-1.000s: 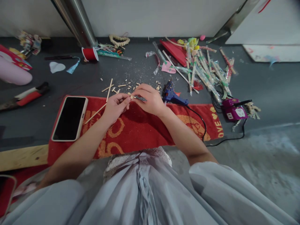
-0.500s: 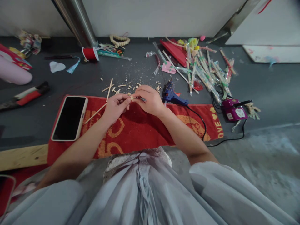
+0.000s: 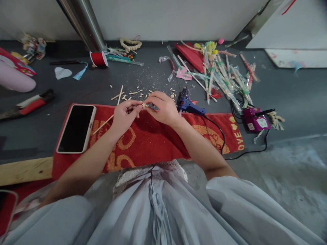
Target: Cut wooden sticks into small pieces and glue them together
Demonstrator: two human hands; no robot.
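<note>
My left hand [image 3: 125,116] pinches a small pale piece made of little wooden bits [image 3: 144,105] between thumb and fingertips. Against the same piece rest the fingertips of my right hand [image 3: 165,109]. A narrow shiny grey strip [image 3: 152,107] shows under the right fingers, closed on it; its kind is hard to tell. Both hands are over the far edge of a red towel [image 3: 150,143]. A thin wooden stick [image 3: 103,124] lies on the towel, its upper end hidden by my left hand. Beyond the fingers, cut stick pieces [image 3: 133,93] and crumbs are scattered.
A phone [image 3: 76,129] lies on the towel's left end. Right of my hands stands a blue glue gun [image 3: 191,106], its black cord trailing rightward. Wrapped sticks [image 3: 224,76] are heaped at the back right. Red-handled pliers [image 3: 28,104] and a red thread spool [image 3: 99,59] are leftward.
More of the shiny grey strip shows under my right fingers. My left hand has shifted slightly left, covering more of the nearby sticks.
</note>
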